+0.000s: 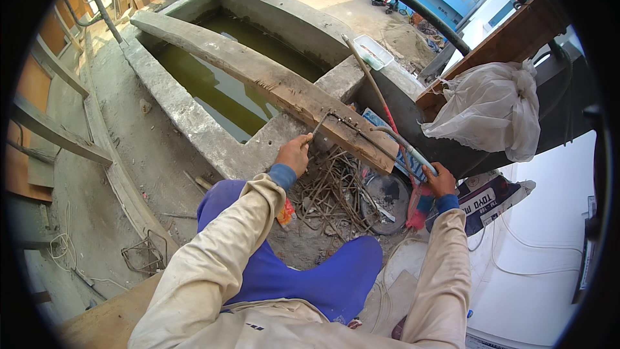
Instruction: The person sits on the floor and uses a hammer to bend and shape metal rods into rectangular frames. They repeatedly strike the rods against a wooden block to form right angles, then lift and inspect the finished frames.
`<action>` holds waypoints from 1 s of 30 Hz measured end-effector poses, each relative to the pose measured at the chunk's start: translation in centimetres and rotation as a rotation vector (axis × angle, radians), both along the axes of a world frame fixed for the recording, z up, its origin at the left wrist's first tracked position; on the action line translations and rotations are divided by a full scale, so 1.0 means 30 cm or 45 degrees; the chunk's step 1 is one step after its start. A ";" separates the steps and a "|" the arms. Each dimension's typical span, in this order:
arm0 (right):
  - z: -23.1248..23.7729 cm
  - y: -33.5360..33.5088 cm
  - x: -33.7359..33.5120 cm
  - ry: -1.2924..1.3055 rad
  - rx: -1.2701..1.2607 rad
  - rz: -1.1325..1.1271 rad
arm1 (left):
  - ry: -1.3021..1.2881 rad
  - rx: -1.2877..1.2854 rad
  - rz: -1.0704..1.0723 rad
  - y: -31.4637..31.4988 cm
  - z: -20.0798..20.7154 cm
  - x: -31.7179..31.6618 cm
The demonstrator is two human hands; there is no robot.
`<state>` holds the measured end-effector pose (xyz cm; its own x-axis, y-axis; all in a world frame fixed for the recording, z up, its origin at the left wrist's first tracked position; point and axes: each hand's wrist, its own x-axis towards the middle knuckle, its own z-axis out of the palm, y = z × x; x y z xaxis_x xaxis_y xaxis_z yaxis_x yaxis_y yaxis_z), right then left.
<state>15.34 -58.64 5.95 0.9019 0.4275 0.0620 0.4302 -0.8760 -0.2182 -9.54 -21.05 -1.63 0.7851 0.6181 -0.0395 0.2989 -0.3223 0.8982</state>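
A thick wooden beam (258,77) lies across the concrete tank. On its near end rests a thin, dark metal rod (363,134), bent at a corner, with small pegs or nails beside it. My left hand (294,155) is closed around the rod's short end, just off the beam's left edge. Closed on the handle of a hooked bending bar (420,158) is my right hand (440,181), to the right of the beam's end. The bar's curved tip lies close to the rod; whether they touch I cannot tell.
Below the beam lies a pile of cut metal rods (329,187) next to a round dark pan (387,200). Greenish water fills the concrete tank (171,94). A long pole (371,77) leans near a white tray (372,52). A white plastic sack (487,106) hangs at right.
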 end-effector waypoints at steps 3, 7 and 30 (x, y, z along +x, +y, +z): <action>-0.018 -0.003 0.054 0.019 -0.131 0.055 | 0.008 -0.043 0.024 -0.006 -0.010 0.002; -0.032 0.025 0.144 0.036 -0.155 0.144 | -0.017 -0.084 0.028 -0.002 -0.010 0.005; -0.143 0.068 0.212 0.108 -0.116 0.238 | -0.046 -0.134 0.032 -0.003 -0.011 0.006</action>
<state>21.72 -56.60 1.67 0.8066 0.5884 -0.0572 0.5708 -0.8003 -0.1838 -9.35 -21.14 -1.94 0.7714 0.6317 -0.0770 0.2725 -0.2185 0.9370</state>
